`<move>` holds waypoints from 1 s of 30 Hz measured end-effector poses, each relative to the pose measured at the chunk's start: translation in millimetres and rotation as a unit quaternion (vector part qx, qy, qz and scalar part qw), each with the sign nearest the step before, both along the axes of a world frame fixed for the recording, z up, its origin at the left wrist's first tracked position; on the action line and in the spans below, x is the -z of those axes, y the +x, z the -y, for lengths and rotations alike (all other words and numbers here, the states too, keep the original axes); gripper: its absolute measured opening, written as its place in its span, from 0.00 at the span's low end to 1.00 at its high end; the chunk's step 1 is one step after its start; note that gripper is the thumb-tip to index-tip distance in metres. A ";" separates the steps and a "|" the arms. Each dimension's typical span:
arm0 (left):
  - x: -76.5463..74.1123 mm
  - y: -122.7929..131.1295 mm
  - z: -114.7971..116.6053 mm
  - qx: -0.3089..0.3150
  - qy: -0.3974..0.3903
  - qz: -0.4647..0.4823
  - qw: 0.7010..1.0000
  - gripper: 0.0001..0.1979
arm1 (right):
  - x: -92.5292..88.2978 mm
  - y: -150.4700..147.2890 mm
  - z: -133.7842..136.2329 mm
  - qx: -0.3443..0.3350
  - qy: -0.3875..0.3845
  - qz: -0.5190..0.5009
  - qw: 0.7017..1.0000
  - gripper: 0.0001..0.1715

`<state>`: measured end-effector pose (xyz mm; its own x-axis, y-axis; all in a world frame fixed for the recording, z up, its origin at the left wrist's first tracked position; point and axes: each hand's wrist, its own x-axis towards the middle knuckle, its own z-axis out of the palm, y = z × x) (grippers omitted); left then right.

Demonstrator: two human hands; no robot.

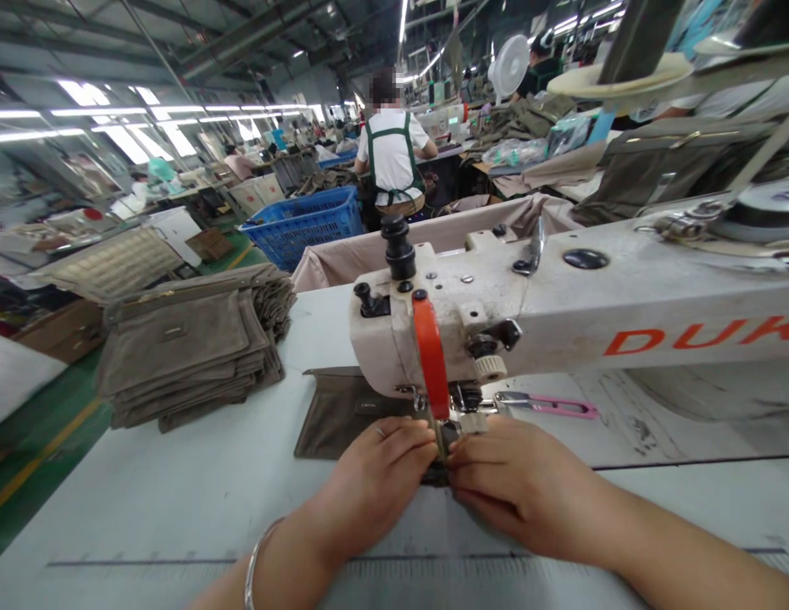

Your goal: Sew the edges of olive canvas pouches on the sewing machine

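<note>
A dark olive fabric piece (pixel 334 415) with a small label lies under the head of a white sewing machine (pixel 547 305). My left hand (pixel 385 470), with a ring and a bracelet, is closed on the fabric's right part, just left of the needle area. Close to the right of the presser foot, my right hand (pixel 518 474) has its fingers pressed together on the same fabric's edge. Between the fingertips, part of the fabric is hidden. An orange guard (pixel 430 354) hangs right above them.
Pink-handled thread snips (pixel 556 405) lie behind my right hand. A stack of olive fabric pieces (pixel 184 347) sits at the table's left. Beyond the table are a blue basket (pixel 305 224), a pinkish cloth-lined bin (pixel 349 254) and a person in a white shirt (pixel 389 152).
</note>
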<state>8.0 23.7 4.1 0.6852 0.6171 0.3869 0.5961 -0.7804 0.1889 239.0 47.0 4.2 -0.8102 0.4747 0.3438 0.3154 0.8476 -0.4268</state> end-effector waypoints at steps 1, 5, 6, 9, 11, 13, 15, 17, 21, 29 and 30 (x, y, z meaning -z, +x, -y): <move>-0.7 -0.4 1.0 0.004 0.000 0.005 1.000 0.12 | -0.2 2.0 -1.4 0.005 -0.007 -0.005 1.000 0.11; -4.6 -0.3 0.9 0.000 -0.008 0.022 1.000 0.10 | 0.7 5.5 -5.0 0.016 -0.018 -0.006 1.000 0.13; -5.0 -0.2 0.4 -0.001 -0.011 0.022 1.000 0.10 | 1.0 5.3 -5.3 0.016 -0.019 -0.001 1.000 0.13; -3.7 -1.1 -0.8 0.003 -0.026 0.019 0.999 0.10 | 1.2 3.5 -5.4 0.020 -0.016 0.010 1.000 0.14; -1.3 -2.1 -1.2 0.010 -0.033 0.017 0.999 0.10 | 1.1 2.5 -5.1 0.022 -0.013 0.016 1.000 0.14; 0.9 -2.5 -1.3 0.013 -0.039 0.013 0.999 0.10 | 1.2 2.1 -4.9 0.021 -0.007 0.018 1.000 0.14; 1.7 -1.7 -1.5 0.014 -0.042 0.009 0.999 0.11 | 1.2 2.3 -4.5 0.018 -0.007 0.017 1.000 0.14; 1.0 -0.1 -1.9 0.018 -0.040 0.012 0.999 0.11 | 0.9 2.8 -4.0 0.019 -0.011 0.016 1.000 0.14; -1.0 2.5 -2.5 0.021 -0.042 0.026 0.999 0.12 | 0.1 3.0 -3.5 0.019 -0.019 0.010 1.000 0.13; 2.6 3.3 -3.5 0.018 -0.079 0.031 0.996 0.12 | 3.0 -0.6 -3.5 0.027 -0.043 0.015 0.999 0.07; 1.7 3.7 -4.5 0.018 -0.086 0.032 0.996 0.12 | 3.2 -1.0 -3.2 0.030 -0.044 0.013 0.998 0.07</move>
<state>11.7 28.2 2.3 0.6850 0.6541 0.3209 0.5510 -0.7533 0.3592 238.0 50.3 0.9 -0.7872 0.5506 0.2778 0.3773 0.7863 -0.4893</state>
